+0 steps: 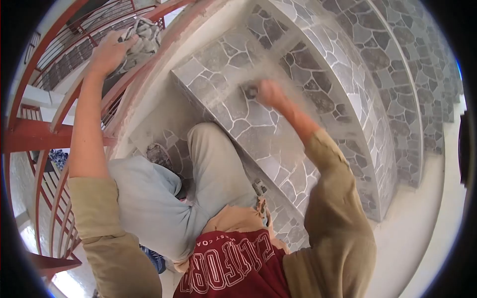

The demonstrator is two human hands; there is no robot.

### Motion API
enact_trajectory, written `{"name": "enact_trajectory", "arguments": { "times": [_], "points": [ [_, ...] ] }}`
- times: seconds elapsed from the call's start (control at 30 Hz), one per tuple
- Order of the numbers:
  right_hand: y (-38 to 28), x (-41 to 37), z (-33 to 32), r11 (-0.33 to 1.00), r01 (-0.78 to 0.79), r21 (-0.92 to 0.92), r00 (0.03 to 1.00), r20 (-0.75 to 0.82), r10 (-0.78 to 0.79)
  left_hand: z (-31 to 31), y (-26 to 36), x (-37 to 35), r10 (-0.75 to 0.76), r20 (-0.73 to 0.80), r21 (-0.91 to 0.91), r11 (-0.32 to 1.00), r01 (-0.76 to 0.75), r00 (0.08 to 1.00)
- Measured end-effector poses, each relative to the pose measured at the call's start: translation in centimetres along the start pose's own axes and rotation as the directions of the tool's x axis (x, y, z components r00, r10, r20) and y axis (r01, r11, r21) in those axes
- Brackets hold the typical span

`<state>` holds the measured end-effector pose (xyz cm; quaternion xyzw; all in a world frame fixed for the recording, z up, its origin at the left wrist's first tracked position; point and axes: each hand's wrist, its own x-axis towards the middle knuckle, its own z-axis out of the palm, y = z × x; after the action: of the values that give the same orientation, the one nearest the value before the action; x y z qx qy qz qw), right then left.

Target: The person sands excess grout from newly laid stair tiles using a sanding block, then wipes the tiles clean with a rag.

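My left hand (110, 53) is up at the red railing, closed on a crumpled grey and white patterned cloth (144, 40). My right hand (270, 93) is bent down over the stair tread (248, 111), which has a grey stone pattern with white lines. Motion blurs this hand. Its fingers are curled round a small dark thing at the tread's surface, whose kind I cannot make out. A pale, dusty film lies over the tread about the hand.
Red metal railings (54, 134) run along the left. More stone-patterned steps (367, 44) rise at the right, beside a pale wall (422, 238). My bent knees (211, 139) are close to the tread's front edge, and a shoe (159, 155) shows below.
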<state>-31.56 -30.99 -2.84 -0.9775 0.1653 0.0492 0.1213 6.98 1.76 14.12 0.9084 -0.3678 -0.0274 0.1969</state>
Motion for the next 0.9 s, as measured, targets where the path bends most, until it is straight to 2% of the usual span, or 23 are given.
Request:
{"name": "enact_trajectory", "arguments": {
  "times": [0.03, 0.1, 0.13, 0.2, 0.23, 0.27, 0.3, 0.33, 0.37, 0.4, 0.43, 0.47, 0.5, 0.53, 0.6, 0.63, 0.67, 0.73, 0.77, 0.8, 0.83, 0.87, 0.9],
  "points": [
    [-0.9, -2.2, -0.2, 1.0, 0.019, -0.01, 1.0, 0.006, -0.019, 0.1, 0.3, -0.4, -0.028, -0.039, 0.021, 0.999, 0.028, 0.999],
    [-2.8, -6.0, -0.2, 0.972, 0.151, -0.179, 0.948, -0.254, -0.193, -0.2, 0.5, -0.5, -0.021, -0.023, -0.003, 1.0, 0.021, 1.0],
    [-3.3, -5.2, -0.9, 0.973, 0.159, -0.168, 0.948, -0.25, -0.199, -0.3, 0.5, -0.1, 0.009, -0.005, -0.022, 1.0, -0.009, 1.0],
    [-2.8, -3.4, -2.2, 0.972, -0.177, -0.158, 0.98, -0.122, 0.159, 0.5, -0.8, 0.7, -0.004, 0.032, -0.016, 1.0, 0.005, 0.999],
    [-1.5, -1.7, -1.8, 0.978, -0.159, -0.137, 0.959, -0.257, 0.12, 0.6, -0.7, 1.1, 0.031, 0.05, -0.064, 0.998, -0.027, 0.998],
    [-1.1, -1.0, -1.5, 0.976, -0.167, -0.14, 0.957, -0.261, 0.126, 0.3, -0.3, 1.5, 0.059, 0.054, -0.118, 0.992, -0.052, 0.997],
    [-1.0, 0.2, -1.3, 0.983, -0.16, -0.09, 0.96, -0.244, 0.134, -0.6, 0.9, 0.8, 0.054, 0.076, -0.035, 0.998, -0.051, 0.996],
    [-1.2, 1.0, -0.7, 0.987, -0.155, -0.031, 0.963, -0.226, 0.144, -0.6, 0.9, 0.3, 0.052, 0.072, -0.031, 0.998, -0.05, 0.996],
    [-0.9, -0.1, 0.8, 0.998, 0.064, 0.01, 0.929, -0.365, -0.056, -0.1, 0.6, 0.1, 0.08, 0.005, -0.064, 0.995, -0.08, 0.997],
    [-1.4, -0.9, 0.9, 0.997, 0.075, 0.008, 0.929, -0.363, -0.068, 0.2, 0.1, 0.0, 0.098, -0.066, -0.098, 0.99, -0.104, 0.993],
    [-1.9, -1.9, 1.1, 0.99, 0.126, -0.06, 0.917, -0.374, -0.139, -0.3, -0.1, 0.6, 0.082, -0.067, -0.103, 0.991, -0.088, 0.994],
    [-1.8, -2.6, 1.2, 0.976, 0.178, -0.128, 0.904, -0.37, -0.213, -1.0, 0.0, 1.2, 0.164, -0.011, -0.083, 0.983, -0.164, 0.986],
    [-1.3, -2.1, 1.0, 0.982, 0.189, 0.011, 0.893, -0.418, -0.167, -0.7, -0.5, 1.5, 0.247, 0.062, -0.07, 0.968, -0.242, 0.967],
    [-0.7, -0.5, 0.5, 0.981, 0.194, 0.016, 0.898, -0.405, -0.171, -0.2, -1.0, 1.9, 0.234, 0.069, -0.074, 0.971, -0.229, 0.97],
    [-0.1, 2.9, -1.1, 0.999, 0.017, -0.051, 0.942, -0.333, -0.033, 0.2, -2.4, 2.2, 0.224, 0.063, -0.089, 0.972, -0.218, 0.973],
    [-0.3, 3.2, -0.9, 0.995, 0.036, -0.089, 0.931, -0.358, -0.066, 1.1, -2.7, 1.4, 0.168, -0.073, -0.009, 0.986, -0.169, 0.983],
    [-0.4, 2.2, -0.4, 0.995, 0.039, -0.088, 0.933, -0.353, -0.068, 1.8, -2.8, 1.2, 0.163, -0.07, -0.009, 0.986, -0.164, 0.984],
    [-0.8, 0.0, -0.5, 0.979, 0.192, 0.064, 0.945, -0.28, -0.167, 2.3, -3.6, 1.4, 0.245, -0.211, 0.029, 0.969, -0.244, 0.946],
    [-1.0, -0.8, -0.5, 0.961, 0.271, -0.044, 0.898, -0.349, -0.269, 1.1, -1.8, 0.9, 0.229, -0.216, 0.024, 0.973, -0.23, 0.949],
    [-0.3, 0.5, -0.6, 0.958, 0.283, -0.042, 0.901, -0.33, -0.281, -1.3, 1.6, -0.6, 0.159, -0.136, 0.037, 0.987, -0.156, 0.978],
    [0.5, 2.0, -0.4, 0.975, 0.21, 0.069, 0.934, -0.31, -0.179, -2.4, 3.6, -1.9, 0.097, -0.035, 0.056, 0.994, -0.095, 0.995],
    [0.3, 2.5, -1.1, 0.977, 0.124, 0.174, 0.956, -0.284, -0.07, -2.0, 3.7, -2.2, 0.096, -0.011, 0.049, 0.994, -0.095, 0.995],
    [-0.1, 3.6, -2.2, 0.993, 0.087, -0.074, 0.952, -0.289, -0.105, -2.0, 3.6, -1.9, 0.068, -0.014, 0.058, 0.996, -0.067, 0.998]
  ]
}}
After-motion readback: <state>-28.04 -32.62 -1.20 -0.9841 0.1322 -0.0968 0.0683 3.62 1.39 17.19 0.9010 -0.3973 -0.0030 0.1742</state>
